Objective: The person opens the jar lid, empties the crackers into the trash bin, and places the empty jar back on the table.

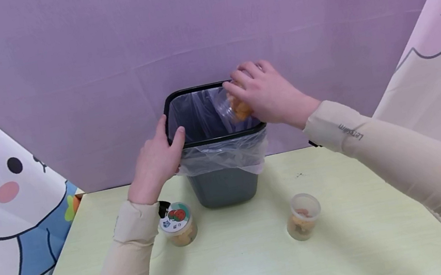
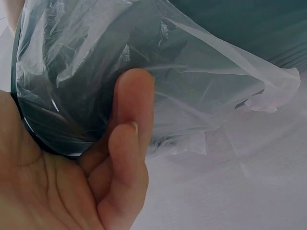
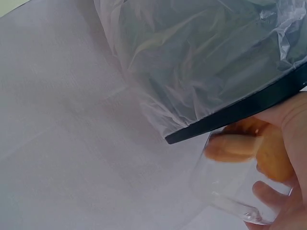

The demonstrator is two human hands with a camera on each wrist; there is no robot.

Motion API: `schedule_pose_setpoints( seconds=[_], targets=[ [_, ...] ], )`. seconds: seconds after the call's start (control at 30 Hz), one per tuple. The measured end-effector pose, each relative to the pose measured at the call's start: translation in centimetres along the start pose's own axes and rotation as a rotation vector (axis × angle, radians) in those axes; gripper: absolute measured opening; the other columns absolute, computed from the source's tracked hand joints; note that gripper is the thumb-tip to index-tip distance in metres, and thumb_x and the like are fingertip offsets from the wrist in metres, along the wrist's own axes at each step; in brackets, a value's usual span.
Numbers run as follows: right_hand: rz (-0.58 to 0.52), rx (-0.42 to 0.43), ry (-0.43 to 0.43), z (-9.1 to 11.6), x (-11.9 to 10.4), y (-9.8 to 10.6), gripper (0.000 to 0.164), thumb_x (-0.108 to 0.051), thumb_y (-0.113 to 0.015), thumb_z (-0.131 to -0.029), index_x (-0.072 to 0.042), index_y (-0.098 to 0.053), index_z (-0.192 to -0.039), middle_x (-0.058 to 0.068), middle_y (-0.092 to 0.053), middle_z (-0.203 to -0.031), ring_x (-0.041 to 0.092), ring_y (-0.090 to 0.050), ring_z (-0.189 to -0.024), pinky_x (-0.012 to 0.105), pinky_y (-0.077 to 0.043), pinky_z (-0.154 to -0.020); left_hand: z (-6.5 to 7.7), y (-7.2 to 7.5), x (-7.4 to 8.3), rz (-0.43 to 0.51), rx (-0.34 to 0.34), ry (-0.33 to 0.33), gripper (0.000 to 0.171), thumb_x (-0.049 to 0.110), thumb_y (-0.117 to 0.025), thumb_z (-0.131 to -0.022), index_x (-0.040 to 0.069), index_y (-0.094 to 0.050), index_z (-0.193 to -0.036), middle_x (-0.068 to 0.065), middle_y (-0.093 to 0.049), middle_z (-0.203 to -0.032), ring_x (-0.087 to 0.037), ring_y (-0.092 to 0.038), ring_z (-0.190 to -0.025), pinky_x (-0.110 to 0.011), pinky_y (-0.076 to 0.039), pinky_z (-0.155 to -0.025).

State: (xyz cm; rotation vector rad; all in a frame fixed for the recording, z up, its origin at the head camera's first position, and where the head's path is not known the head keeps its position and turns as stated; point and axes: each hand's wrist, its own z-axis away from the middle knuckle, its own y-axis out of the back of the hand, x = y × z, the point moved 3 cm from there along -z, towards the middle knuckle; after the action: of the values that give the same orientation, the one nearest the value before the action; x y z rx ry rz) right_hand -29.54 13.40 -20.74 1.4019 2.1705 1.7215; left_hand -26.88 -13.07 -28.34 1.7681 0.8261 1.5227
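At the right side of the bin's mouth, my right hand (image 1: 272, 94) grips a clear plastic jar (image 3: 230, 182) with orange-yellow chunks (image 1: 240, 108) inside. The jar is tipped on its side, its open end over the bin in the head view. My left hand (image 1: 157, 156) holds the front left corner of the grey trash bin (image 1: 225, 188), at its black rim (image 1: 194, 89). In the left wrist view the left fingers (image 2: 134, 96) lie against the bin's outside, where a clear bag (image 2: 192, 91) hangs folded over.
A lidded tub (image 1: 175, 218) with a strawberry picture stands beside the left wrist. Right of the bin, a lidless tub (image 1: 303, 214) holds orange-brown pieces. All stand on a pale yellow table (image 1: 244, 271), with a purple cloth backdrop (image 1: 95, 81) behind.
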Motion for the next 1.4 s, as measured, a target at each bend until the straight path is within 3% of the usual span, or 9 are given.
schedule_pose_setpoints(
  seconds=[0.27, 0.57, 0.93, 1.4],
  targets=[
    [0.041, 0.036, 0.022, 0.0, -0.4, 0.0, 0.063, -0.003, -0.074, -0.074, -0.005, -0.054, -0.134, 0.020, -0.053, -0.128, 0.041, -0.043, -0.122, 0.058, -0.039, -0.093, 0.0, 0.0, 0.0, 0.002, 0.007, -0.004, 0.083, 0.073, -0.027, -0.096, 0.028, -0.001, -0.161, -0.005, -0.064, -0.060, -0.019, -0.063, -0.053, -0.044, -0.048, -0.069],
    [0.109, 0.117, 0.079, 0.0, -0.9, 0.1, 0.046, 0.008, -0.055, -0.088, -0.006, -0.055, -0.131, 0.021, -0.054, -0.126, 0.041, -0.046, -0.122, 0.060, -0.039, -0.094, 0.0, 0.0, 0.0, 0.004, -0.004, -0.003, 0.087, 0.077, -0.025, -0.093, 0.028, 0.000, -0.161, -0.006, -0.064, -0.061, -0.019, -0.064, -0.054, -0.043, -0.047, -0.068],
    [0.149, 0.142, 0.077, 0.2, -1.3, 0.0, 0.049, 0.012, -0.053, -0.085, -0.006, -0.054, -0.130, 0.022, -0.053, -0.128, 0.042, -0.045, -0.123, 0.060, -0.038, -0.096, -0.1, -0.1, -0.2, 0.008, -0.006, -0.010, 0.087, 0.076, -0.025, -0.094, 0.028, 0.000, -0.161, -0.006, -0.064, -0.062, -0.019, -0.064, -0.054, -0.045, -0.048, -0.073],
    [0.264, 0.134, 0.079, -0.1, -2.0, -0.1, 0.048, 0.010, -0.053, -0.089, -0.008, -0.052, -0.134, 0.020, -0.052, -0.132, 0.040, -0.041, -0.126, 0.059, -0.032, -0.104, -0.1, 0.2, -0.5, 0.011, -0.004, -0.005, 0.084, 0.074, -0.025, -0.095, 0.028, 0.001, -0.161, -0.007, -0.064, -0.062, -0.021, -0.063, -0.054, -0.043, -0.047, -0.067]
  ],
)
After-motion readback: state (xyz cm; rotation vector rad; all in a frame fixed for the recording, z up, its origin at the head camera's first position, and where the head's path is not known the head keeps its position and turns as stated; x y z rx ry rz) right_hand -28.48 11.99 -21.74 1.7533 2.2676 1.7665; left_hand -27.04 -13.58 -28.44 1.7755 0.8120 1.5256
